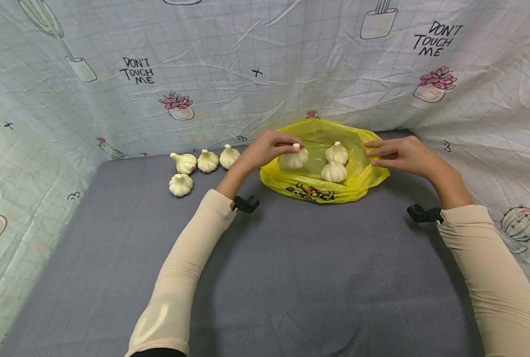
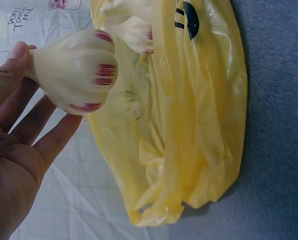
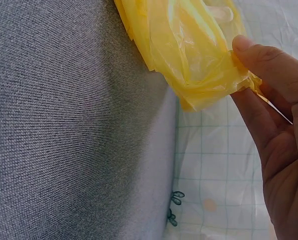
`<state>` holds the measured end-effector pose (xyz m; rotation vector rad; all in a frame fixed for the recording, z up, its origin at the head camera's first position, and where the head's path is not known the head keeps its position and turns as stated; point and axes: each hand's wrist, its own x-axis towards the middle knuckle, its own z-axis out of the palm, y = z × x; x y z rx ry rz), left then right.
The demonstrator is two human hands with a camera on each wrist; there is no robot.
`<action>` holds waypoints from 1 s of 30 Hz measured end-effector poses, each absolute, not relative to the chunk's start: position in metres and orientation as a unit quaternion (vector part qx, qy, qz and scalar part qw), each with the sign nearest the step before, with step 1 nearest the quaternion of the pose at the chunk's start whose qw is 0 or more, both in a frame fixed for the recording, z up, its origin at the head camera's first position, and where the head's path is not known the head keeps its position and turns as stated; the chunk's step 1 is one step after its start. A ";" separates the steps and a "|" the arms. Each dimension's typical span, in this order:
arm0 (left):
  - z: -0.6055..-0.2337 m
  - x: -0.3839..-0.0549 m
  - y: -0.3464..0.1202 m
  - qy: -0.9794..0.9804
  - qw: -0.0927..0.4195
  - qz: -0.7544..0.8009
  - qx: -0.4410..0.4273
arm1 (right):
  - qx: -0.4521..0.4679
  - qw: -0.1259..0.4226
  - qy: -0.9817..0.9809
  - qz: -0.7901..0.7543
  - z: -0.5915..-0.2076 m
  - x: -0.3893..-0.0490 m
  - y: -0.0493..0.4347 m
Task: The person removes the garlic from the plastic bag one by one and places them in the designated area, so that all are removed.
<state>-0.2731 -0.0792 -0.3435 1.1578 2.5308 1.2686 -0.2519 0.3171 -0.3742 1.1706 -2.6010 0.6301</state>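
Note:
My left hand [image 1: 269,148] pinches a garlic bulb [image 1: 297,157] by its stem, over the left side of an open yellow plastic bag [image 1: 318,195]. Purple streaks mark this held garlic bulb [image 2: 76,72] in the left wrist view, where it hangs beside the bag's mouth. Two more garlic bulbs [image 1: 334,171] lie inside the bag. At the bag's right rim, my right hand [image 1: 408,153] holds the plastic between thumb and fingers. The right wrist view shows the yellow bag [image 3: 204,75] gathered under the thumb [image 3: 264,57], part of the fingers hidden behind it.
Several other garlic bulbs [image 1: 208,161] sit on the grey tabletop [image 1: 269,277] left of the bag, one of them [image 1: 181,185] nearer the front. A printed curtain [image 1: 229,74] rises close behind the bag and along both sides of the table.

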 end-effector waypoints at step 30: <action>-0.341 -0.234 -0.126 0.851 -0.006 0.388 0.353 | 0.391 0.128 -0.884 0.221 -0.373 -0.245 0.315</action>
